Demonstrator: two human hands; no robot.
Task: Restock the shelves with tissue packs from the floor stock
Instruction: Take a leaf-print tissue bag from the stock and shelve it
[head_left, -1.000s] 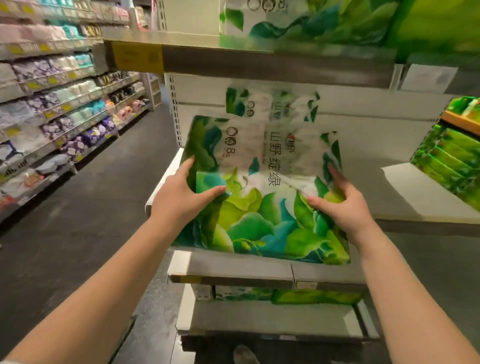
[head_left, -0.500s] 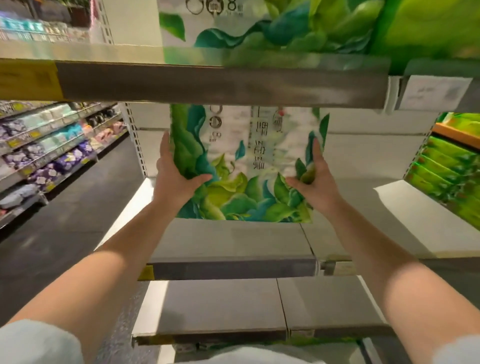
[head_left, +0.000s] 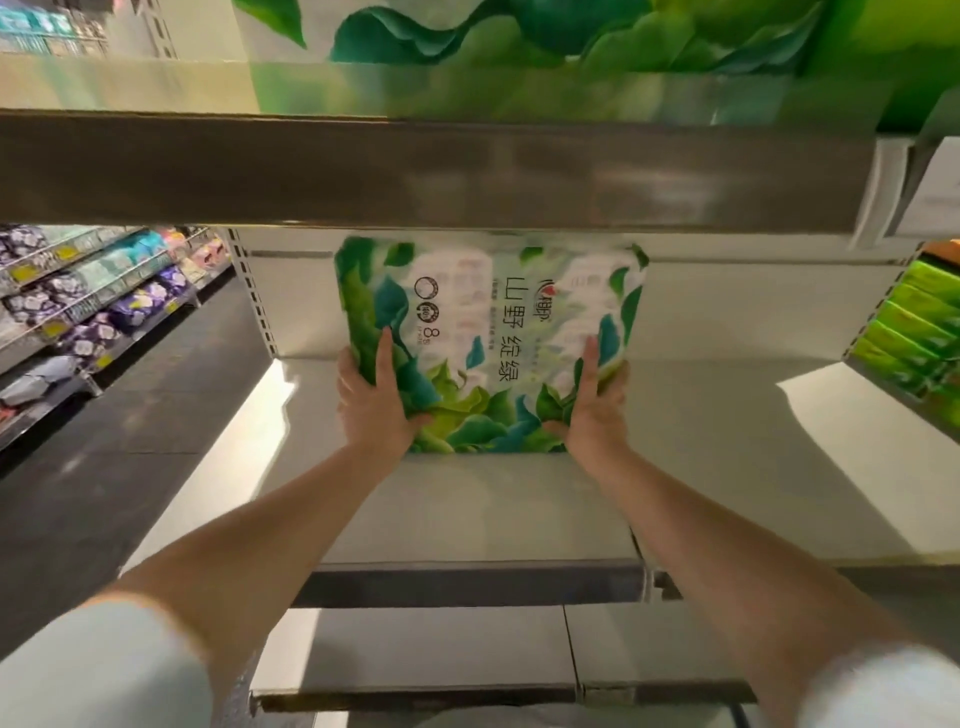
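A large tissue pack (head_left: 488, 338), white with green and teal leaves and black characters, stands upright on the pale shelf board (head_left: 701, 467), far back near the rear wall. My left hand (head_left: 376, 405) grips its lower left corner, thumb across the front. My right hand (head_left: 595, 405) grips its lower right corner in the same way. Both arms reach deep under the shelf above.
The upper shelf's grey front edge (head_left: 415, 171) runs across just overhead, with more green packs (head_left: 519, 36) on it. Green packs (head_left: 919, 332) fill the bay at right. A lower shelf (head_left: 441, 649) juts out below. The dark aisle floor (head_left: 104, 467) and stocked racks (head_left: 93, 296) lie left.
Both hands have pushed the pack deeper into the shelf bay, from the front edge to near the back wall. My head has moved in closer under the upper shelf.
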